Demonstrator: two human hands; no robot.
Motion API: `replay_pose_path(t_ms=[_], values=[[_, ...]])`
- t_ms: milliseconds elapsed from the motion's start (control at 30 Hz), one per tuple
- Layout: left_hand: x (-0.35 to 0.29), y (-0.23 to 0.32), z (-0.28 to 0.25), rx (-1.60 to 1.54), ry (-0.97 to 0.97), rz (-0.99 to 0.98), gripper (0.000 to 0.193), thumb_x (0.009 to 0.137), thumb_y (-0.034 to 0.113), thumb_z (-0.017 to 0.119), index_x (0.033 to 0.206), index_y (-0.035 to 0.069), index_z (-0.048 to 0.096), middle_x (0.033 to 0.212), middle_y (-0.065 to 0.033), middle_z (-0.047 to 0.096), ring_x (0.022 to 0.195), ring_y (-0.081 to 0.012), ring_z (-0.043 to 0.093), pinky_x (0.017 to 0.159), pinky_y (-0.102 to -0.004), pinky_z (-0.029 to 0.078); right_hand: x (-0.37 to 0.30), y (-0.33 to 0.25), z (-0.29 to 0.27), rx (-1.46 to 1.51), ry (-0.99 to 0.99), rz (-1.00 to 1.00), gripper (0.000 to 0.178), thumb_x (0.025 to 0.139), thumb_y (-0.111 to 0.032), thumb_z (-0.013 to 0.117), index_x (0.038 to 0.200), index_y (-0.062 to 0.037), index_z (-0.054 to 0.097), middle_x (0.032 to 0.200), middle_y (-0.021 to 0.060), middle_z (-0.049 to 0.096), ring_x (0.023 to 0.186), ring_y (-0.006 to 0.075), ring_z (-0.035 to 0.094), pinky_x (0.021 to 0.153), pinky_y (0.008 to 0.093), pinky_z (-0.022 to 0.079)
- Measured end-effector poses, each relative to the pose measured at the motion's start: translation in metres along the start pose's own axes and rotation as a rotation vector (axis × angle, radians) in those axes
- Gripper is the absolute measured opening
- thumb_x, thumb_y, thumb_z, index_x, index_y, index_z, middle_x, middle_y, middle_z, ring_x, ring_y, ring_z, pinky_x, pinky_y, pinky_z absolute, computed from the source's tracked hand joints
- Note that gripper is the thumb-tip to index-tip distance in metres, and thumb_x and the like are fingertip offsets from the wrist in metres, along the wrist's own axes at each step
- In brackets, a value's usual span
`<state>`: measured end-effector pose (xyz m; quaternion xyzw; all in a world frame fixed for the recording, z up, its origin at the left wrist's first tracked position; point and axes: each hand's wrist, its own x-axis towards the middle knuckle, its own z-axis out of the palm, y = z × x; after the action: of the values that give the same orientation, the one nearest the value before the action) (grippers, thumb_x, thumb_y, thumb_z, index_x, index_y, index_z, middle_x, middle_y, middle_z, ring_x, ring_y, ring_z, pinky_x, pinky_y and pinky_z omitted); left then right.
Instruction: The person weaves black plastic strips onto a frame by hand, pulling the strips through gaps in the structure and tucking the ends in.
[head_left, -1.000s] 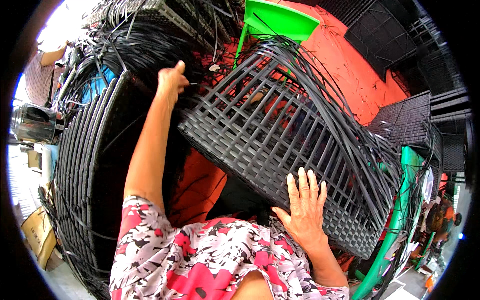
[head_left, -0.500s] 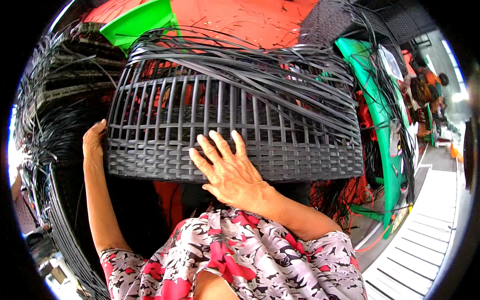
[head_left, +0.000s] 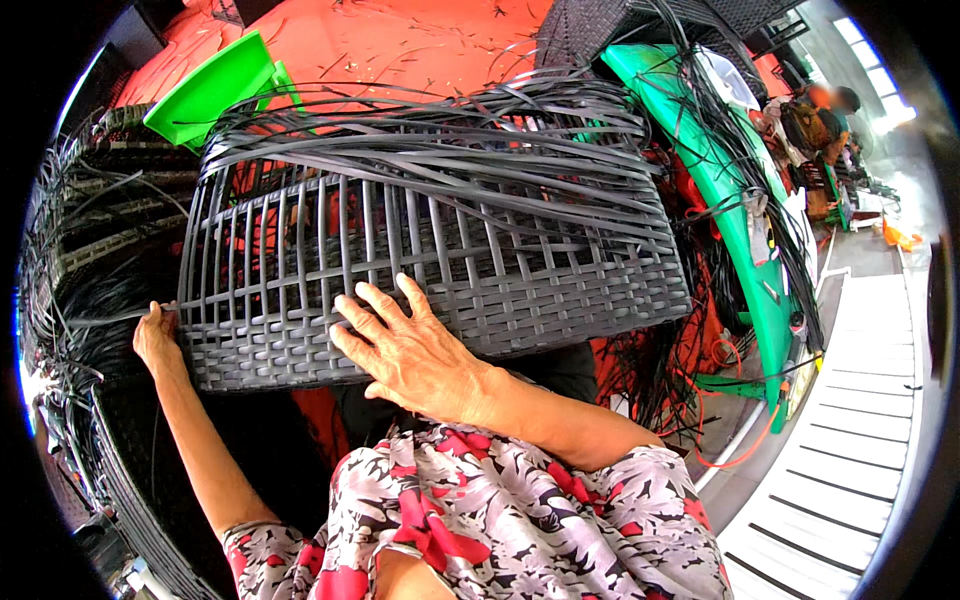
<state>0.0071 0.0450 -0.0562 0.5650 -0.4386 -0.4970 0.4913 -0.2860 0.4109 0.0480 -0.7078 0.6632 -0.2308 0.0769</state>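
A large basket-like frame (head_left: 480, 325) of black plastic wicker lies across in front of me. Its near band is tightly woven, while bare ribs with open gaps stand above that. My right hand (head_left: 405, 350) rests flat on the woven band, fingers spread. At the frame's left end my left hand (head_left: 156, 338) is closed, with a black plastic strip (head_left: 110, 318) pinched at its fingertips and stretching out to the left. Long loose strips (head_left: 430, 165) drape in a bundle over the far side of the ribs.
Stacked wicker pieces (head_left: 110, 215) with trailing strips stand at the left. A bright green plastic piece (head_left: 205, 90) is beyond the frame, on orange-red flooring (head_left: 370, 40) littered with offcuts. On the right are a green board (head_left: 720, 190), a white slatted surface (head_left: 825, 440) and a distant person (head_left: 825, 125).
The view has shifted, and the frame now appears tilted, its left end lower. My left hand now draws a strip out leftward from that end. My right hand stays flat on the weave.
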Motion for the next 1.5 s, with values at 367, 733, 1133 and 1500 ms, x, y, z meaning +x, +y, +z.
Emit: replay_pose_path(t_ms=[367,733,1133,1500], values=[[0.007,-0.005,0.003,0.151,-0.099,0.001,0.020,0.083,0.014,0.069,0.069,0.005,0.057,0.071,-0.0029,0.055,0.065,-0.0144,0.054,0.066,-0.0280,0.048,-0.129,0.131,-0.131,-0.370,0.289,0.402,0.025,0.069,0.008,0.056,0.090,-0.0020,0.065,0.097,0.0114,0.064,0.090,0.0293,0.060,0.081,0.0362,0.051],[0.010,-0.007,0.005,0.200,-0.100,0.032,0.026,0.085,0.015,0.067,0.063,0.007,0.055,0.063,0.0000,0.052,0.058,-0.0098,0.047,0.057,-0.0235,0.037,-0.138,0.163,-0.165,-0.330,0.006,0.229,0.015,0.073,0.001,0.061,0.088,-0.0014,0.063,0.082,0.0086,0.058,0.084,0.0281,0.056,0.074,0.0374,0.049],[0.017,-0.010,-0.002,0.269,-0.191,0.012,0.033,0.084,0.016,0.068,0.057,0.013,0.050,0.060,0.0050,0.045,0.054,-0.0076,0.041,0.053,-0.0229,0.031,-0.134,0.171,-0.159,-0.403,-0.004,0.676,0.022,0.084,-0.019,0.056,0.070,-0.0014,0.056,0.071,0.0173,0.059,0.072,0.0376,0.059,0.066,0.0472,0.047],[0.019,-0.026,-0.027,-0.086,0.032,0.101,0.024,0.083,0.010,0.067,0.066,0.002,0.052,0.069,-0.0057,0.055,0.063,-0.0176,0.055,0.061,-0.0312,0.047,-0.108,0.144,-0.160,-0.345,0.222,0.568,0.019,0.077,-0.014,0.071,0.077,-0.0035,0.055,0.072,0.0098,0.056,0.069,0.0304,0.058,0.061,0.0407,0.046]])
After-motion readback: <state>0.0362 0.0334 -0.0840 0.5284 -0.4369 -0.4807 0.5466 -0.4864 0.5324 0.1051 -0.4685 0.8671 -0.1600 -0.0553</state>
